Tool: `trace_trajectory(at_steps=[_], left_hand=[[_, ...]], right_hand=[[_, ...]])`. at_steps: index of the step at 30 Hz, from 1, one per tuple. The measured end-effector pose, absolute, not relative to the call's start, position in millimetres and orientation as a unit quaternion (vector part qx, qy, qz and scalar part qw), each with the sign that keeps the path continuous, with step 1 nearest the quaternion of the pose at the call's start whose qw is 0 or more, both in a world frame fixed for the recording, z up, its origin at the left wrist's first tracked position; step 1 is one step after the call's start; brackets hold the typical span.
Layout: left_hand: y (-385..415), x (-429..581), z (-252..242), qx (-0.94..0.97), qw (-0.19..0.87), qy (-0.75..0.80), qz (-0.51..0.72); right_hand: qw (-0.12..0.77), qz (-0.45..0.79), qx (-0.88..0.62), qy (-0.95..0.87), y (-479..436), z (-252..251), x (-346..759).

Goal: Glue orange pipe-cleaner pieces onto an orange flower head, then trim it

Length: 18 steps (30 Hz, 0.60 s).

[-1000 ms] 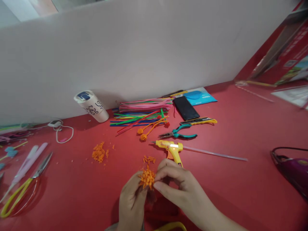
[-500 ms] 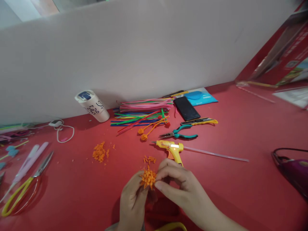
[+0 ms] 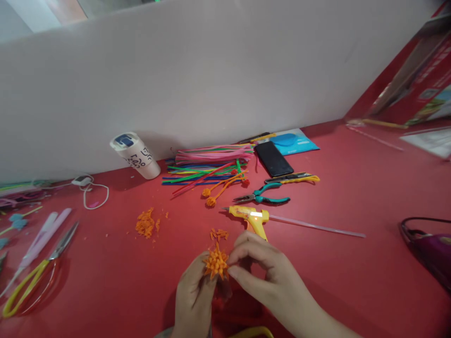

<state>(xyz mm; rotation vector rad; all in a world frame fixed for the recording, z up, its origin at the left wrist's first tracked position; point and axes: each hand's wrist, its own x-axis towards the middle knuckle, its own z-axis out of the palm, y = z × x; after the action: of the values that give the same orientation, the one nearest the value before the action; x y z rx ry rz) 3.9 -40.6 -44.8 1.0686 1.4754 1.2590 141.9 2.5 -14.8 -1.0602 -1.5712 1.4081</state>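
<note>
Barely anything has shifted since half a second ago: the orange flower (image 3: pixel 215 263) has turned a little toward nine o'clock, and the right hand (image 3: pixel 273 274) has edged slightly toward three. Clock directions run from the flower, twelve being away from the person. It is up off the counter (image 3: pixel 352 281), between the hands. At its eight o'clock, the left hand (image 3: pixel 193 293) has its grip clamped on the flower's side and underside, so that hand bears it. The right hand's grip meets the rim at three o'clock, tips close together; whether they pinch a petal I cannot tell. Both hands are therefore at the flower, the left more fully. It looks round and spiky, with many pointed petals fanning outward, the face up; no long axis shows, and any stem is hidden.

Just beyond, at twelve, lie loose orange pieces (image 3: pixel 219 234). The glue gun (image 3: pixel 259 225) is between one and two, the pliers (image 3: pixel 259 198) farther off at one. At ten sits an orange heap (image 3: pixel 144 224); the scissors (image 3: pixel 44 265) lie well apart, at nine.
</note>
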Motion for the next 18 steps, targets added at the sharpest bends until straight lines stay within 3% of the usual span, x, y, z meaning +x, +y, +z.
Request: trace_trajectory(at_steps=[18], left_hand=[[-39.8, 2.7, -45.1, 0.440, 0.435, 0.590, 0.519]], right_hand=[[0.386, 0.561, -0.404, -0.611, 0.4, -12.6, 140.9]])
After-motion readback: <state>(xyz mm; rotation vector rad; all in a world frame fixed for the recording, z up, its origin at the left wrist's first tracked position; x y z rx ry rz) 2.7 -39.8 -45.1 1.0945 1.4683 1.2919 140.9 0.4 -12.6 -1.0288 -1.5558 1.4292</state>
